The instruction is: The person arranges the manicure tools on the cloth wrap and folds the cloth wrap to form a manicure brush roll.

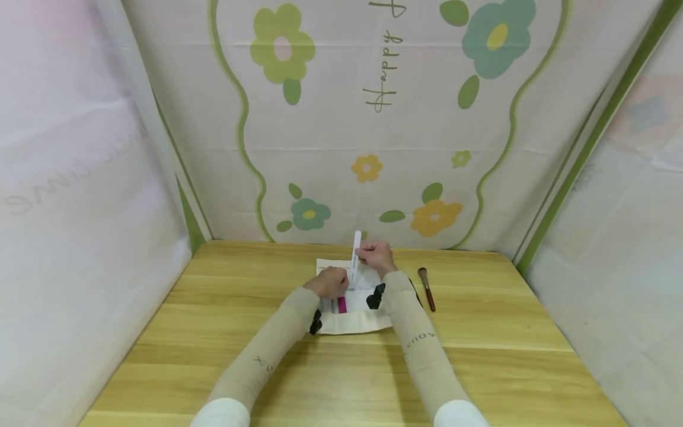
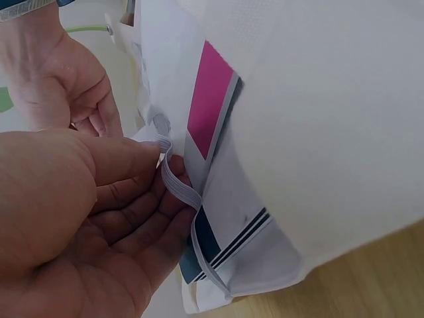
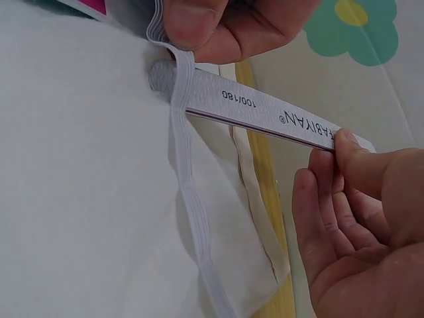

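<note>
My right hand [image 1: 377, 256] pinches a white nail file [image 3: 242, 103], printed 100/180, near its far end. The file's other end lies under a white elastic band [image 3: 187, 142] on a cream fabric roll-up case [image 1: 352, 324]. With thumb and fingers my left hand [image 2: 99, 218] pinches that elastic band [image 2: 177, 185], lifting it off the fabric beside the file's tip. Left of the file, flat pieces sit in the case: one with a magenta part [image 2: 211, 99], another with a dark blue part [image 2: 205, 242].
A makeup brush [image 1: 427, 289] with a dark red handle lies on the wooden table [image 1: 224, 302], right of the case. Black patches [image 1: 376, 296] show on the case. A flower-printed cloth [image 1: 331, 130] hangs behind the table's back edge, with pale cloth walls at both sides.
</note>
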Tool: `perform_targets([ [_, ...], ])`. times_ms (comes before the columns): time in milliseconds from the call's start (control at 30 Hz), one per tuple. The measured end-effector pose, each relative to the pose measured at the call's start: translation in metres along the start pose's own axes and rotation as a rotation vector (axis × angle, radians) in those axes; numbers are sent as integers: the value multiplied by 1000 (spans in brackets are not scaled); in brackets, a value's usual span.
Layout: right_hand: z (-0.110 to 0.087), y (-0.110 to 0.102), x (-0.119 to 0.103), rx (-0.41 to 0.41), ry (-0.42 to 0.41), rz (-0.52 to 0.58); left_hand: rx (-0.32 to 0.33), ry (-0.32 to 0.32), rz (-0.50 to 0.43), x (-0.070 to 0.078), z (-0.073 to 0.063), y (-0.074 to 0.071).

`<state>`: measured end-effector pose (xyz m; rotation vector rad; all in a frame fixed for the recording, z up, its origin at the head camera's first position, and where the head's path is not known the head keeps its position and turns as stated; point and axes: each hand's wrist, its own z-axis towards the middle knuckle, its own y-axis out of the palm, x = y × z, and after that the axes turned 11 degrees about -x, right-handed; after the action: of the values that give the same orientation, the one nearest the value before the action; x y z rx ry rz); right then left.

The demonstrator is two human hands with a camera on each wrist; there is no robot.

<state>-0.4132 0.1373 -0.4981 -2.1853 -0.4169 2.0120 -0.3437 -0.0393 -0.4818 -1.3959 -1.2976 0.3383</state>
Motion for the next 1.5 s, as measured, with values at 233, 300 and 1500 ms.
perform_targets([
  [233,-5,1,2,-62,50,-29,1,4,-2,1,0,3],
  [300,-6,2,2,-80,79,-44,7,13,7,1,0,3],
  [1500,-14,10,-9,-275,290,-332,4,34,3,-1,-1,1],
])
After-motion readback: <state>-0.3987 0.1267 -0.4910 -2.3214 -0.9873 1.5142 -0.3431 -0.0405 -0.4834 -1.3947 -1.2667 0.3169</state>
